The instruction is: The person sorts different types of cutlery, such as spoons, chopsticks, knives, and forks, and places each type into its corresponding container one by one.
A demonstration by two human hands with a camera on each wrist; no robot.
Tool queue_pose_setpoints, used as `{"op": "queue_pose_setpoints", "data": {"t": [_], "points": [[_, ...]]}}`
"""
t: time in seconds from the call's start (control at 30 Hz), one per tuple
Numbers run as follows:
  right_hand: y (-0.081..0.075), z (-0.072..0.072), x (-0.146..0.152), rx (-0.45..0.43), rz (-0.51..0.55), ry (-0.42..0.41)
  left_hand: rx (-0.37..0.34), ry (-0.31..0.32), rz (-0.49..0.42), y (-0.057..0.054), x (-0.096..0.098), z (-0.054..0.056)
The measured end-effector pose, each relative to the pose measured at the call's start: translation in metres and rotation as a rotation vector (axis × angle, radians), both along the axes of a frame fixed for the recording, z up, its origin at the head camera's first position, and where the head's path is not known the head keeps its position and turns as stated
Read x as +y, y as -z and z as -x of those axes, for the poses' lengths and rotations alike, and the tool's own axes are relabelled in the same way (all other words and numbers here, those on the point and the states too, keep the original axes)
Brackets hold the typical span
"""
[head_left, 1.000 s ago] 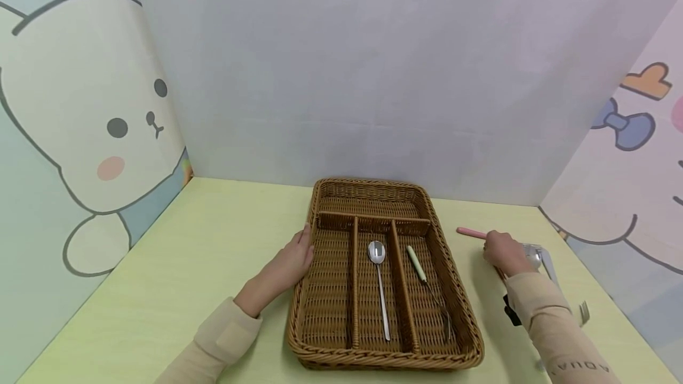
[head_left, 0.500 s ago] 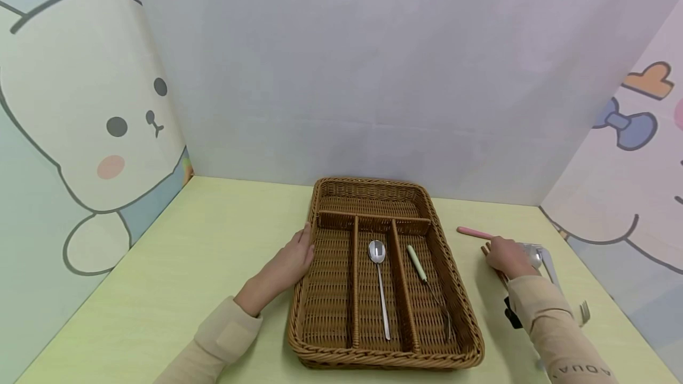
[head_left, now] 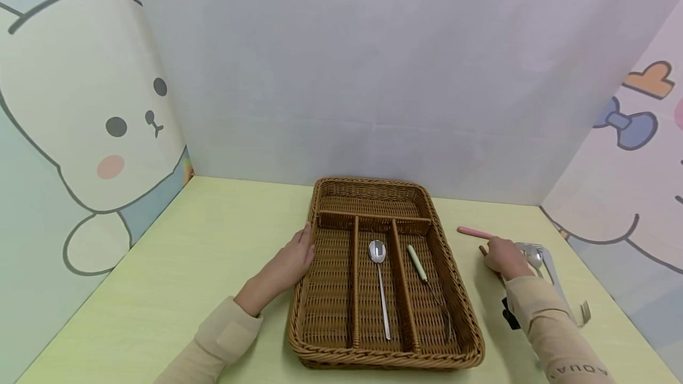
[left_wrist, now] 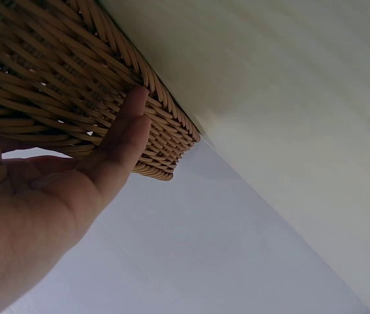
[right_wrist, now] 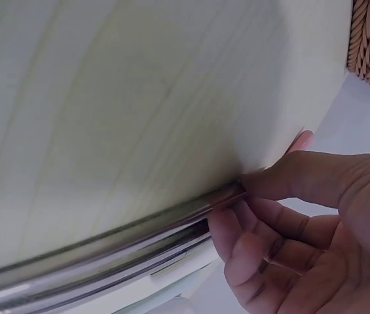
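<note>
A brown wicker cutlery tray (head_left: 386,362) stands on the table. My left hand (head_left: 288,262) rests at its left side; in the left wrist view the fingers (left_wrist: 122,140) lie nearly straight along the outer wicker wall. To the right of the tray, my right hand (head_left: 507,258) pinches chopsticks (head_left: 483,250) with brown ends. The right wrist view shows thumb and fingertips at the brown end of a chopstick (right_wrist: 227,196), its metal length close over the table. A pink handle (head_left: 475,232) lies just beyond that hand.
Inside the tray, a spoon (head_left: 377,252) lies in the middle compartment and a green-handled utensil (head_left: 416,262) in the right one. Beside my right hand lie another spoon (head_left: 535,256) and a silver utensil (head_left: 552,274). Fork tines (head_left: 586,312) show past the sleeve. Walls rise behind and at both sides.
My right hand has shifted slightly left, uncovering more of the spoon beside it. Two brown chopstick ends showed half a second ago; mainly one shows now. My left hand and the tray stay still.
</note>
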State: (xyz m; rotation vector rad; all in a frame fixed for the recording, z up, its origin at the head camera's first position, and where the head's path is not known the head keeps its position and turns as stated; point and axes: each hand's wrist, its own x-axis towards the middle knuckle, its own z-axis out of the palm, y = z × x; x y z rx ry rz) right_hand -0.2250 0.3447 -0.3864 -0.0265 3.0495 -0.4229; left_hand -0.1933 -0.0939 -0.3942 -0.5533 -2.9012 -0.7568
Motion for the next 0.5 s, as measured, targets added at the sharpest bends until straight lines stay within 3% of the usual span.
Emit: {"op": "queue_pose_setpoints", "data": {"t": [0.27,0.5], "points": [[-0.004,0.003,-0.005,-0.028,0.030,0.016,0.005,0.007,0.001,0.000,0.000,0.000],[-0.013,0.008,-0.012,-0.048,-0.033,0.042,0.007,0.007,-0.010,-0.001,0.000,-0.001]]}}
